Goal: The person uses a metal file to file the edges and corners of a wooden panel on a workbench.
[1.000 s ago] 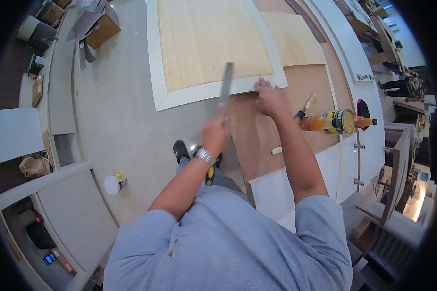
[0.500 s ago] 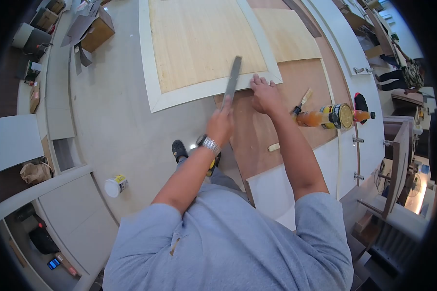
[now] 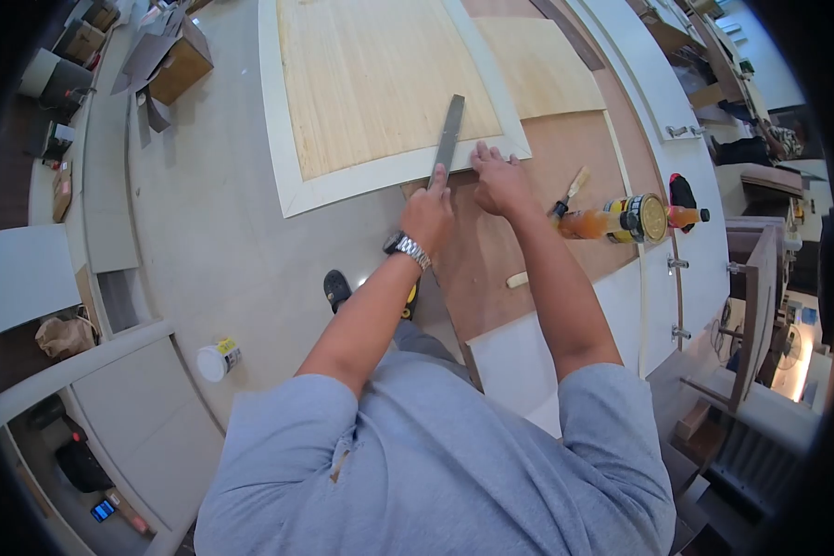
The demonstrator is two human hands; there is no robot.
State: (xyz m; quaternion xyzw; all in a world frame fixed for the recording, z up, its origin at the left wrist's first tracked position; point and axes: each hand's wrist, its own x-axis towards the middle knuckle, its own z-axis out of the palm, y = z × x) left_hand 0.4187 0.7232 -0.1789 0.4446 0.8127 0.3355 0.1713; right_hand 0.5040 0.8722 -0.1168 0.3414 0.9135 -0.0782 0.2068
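My left hand (image 3: 428, 215), with a metal watch at its wrist, is closed round the near end of a flat metal file (image 3: 449, 132). The file slants across the near edge of a framed panel (image 3: 380, 185), which has a white border and a pale wood centre. Its far end lies over the wood part. Just right of the file, my right hand (image 3: 502, 182) holds that same near edge, fingertips on the white border close to the corner. The underside of its grip is hidden.
On the brown board (image 3: 491, 296) to the right are a brush (image 3: 576, 183), a drink bottle (image 3: 588, 224), a tin (image 3: 651, 219) and a small pale handle (image 3: 517, 280). A white tub (image 3: 215, 361) stands on the floor at left. Another person (image 3: 774, 144) is far right.
My left hand and the file have slid forward and slightly right along the panel's edge, and the wrist has turned. My right hand keeps its place on the border.
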